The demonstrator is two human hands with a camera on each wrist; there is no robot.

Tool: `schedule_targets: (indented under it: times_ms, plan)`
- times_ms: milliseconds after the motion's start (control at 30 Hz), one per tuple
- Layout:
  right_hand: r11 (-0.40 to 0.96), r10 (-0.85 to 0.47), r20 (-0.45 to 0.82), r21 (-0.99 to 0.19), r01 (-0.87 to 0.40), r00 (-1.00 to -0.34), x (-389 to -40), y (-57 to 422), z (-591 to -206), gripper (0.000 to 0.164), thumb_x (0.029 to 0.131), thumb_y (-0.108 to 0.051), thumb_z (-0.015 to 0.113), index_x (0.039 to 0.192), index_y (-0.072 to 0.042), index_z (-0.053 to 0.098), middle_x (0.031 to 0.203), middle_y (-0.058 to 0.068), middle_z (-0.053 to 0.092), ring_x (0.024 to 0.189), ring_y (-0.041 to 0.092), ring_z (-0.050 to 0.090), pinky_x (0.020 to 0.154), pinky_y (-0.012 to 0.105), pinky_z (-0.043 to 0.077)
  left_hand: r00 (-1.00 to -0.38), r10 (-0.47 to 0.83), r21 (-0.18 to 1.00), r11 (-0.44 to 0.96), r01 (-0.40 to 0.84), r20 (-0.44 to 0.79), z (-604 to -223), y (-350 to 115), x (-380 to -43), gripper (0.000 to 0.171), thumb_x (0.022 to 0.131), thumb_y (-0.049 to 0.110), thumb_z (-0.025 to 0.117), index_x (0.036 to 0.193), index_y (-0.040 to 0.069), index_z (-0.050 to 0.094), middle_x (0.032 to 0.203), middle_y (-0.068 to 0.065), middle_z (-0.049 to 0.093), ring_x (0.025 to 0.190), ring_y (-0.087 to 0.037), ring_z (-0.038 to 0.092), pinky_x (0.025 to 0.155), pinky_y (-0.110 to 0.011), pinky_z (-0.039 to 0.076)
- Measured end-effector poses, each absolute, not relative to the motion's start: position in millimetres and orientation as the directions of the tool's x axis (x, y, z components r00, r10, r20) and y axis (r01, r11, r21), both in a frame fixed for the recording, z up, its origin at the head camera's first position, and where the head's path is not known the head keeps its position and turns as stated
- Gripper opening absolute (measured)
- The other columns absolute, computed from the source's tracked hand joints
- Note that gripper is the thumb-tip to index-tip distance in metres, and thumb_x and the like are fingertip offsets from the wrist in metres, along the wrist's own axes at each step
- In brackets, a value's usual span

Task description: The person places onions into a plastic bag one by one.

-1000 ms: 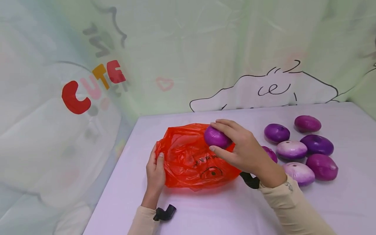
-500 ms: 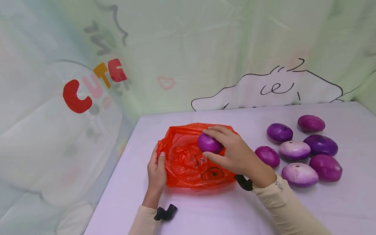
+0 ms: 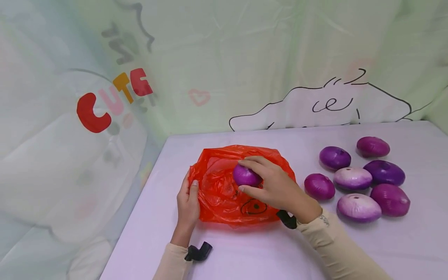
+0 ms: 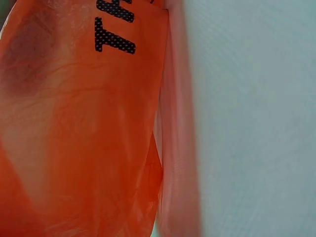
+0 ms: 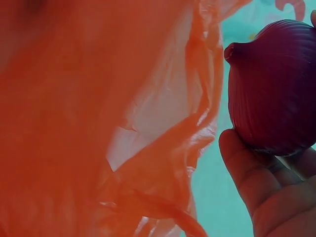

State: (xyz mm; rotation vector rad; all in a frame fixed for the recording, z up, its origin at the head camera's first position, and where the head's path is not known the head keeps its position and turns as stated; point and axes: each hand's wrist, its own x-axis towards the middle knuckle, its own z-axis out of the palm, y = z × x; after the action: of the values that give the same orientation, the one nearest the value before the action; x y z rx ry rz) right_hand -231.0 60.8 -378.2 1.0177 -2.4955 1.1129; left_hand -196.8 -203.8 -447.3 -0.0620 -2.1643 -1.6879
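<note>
A red plastic bag [image 3: 215, 194] with black printing lies on the table, its mouth spread open. My left hand [image 3: 188, 204] pinches the bag's left edge, thumb on the inner side. With thumb and fingers my right hand [image 3: 274, 184] grips a purple onion [image 3: 245, 175] over the bag's mouth. The right wrist view shows this onion [image 5: 274, 94] from the side, its stubby neck facing the bag's red film [image 5: 148, 192]. Stretched film [image 4: 84, 138] fills the left half of the left wrist view, where the left hand's fingers are hidden.
Several more onions are grouped on the right of the white table [image 3: 241, 252], some dark purple [image 3: 384, 173], some pale [image 3: 358, 208]. The nearest one to the bag is a magenta onion [image 3: 319, 186]. A printed curtain [image 3: 210, 58] stands behind the table.
My right hand has moved left and down with the onion, from the bag's right rim to over its mouth. The left hand keeps its hold on the bag's edge.
</note>
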Motion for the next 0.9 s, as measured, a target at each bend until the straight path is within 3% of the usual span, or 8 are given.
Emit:
schedule_targets:
  times_ms: [433, 900]
  plan:
    - [0.517, -0.555, 0.309, -0.6, -0.611, -0.773, -234.6, 54.6, -391.9, 0.061, 0.091, -0.028, 0.082, 0.145, -0.011, 0.06, 0.144, 0.013, 0.057, 0.123, 0.034, 0.061, 0.089, 0.048, 0.062, -0.919, -0.198, 0.915, 0.292, 0.277, 0.341, -447.7, -202.8, -197.1, 0.051, 0.112, 0.025, 0.048, 0.162, 0.02, 0.038, 0.157, 0.005, 0.051, 0.134, -0.021, 0.057, 0.106, -0.042, 0.053]
    - [0.546, -0.602, 0.228, -0.582, -0.603, -0.766, -233.6, 45.7, -406.5, 0.06, 0.091, -0.027, 0.082, 0.144, -0.011, 0.061, 0.142, 0.014, 0.057, 0.123, 0.033, 0.06, 0.093, 0.048, 0.06, -0.925, -0.19, 0.921, 0.284, 0.268, 0.328, -448.0, -203.4, -196.2, 0.05, 0.112, 0.023, 0.046, 0.162, 0.017, 0.039, 0.156, 0.0, 0.052, 0.134, -0.025, 0.057, 0.107, -0.042, 0.052]
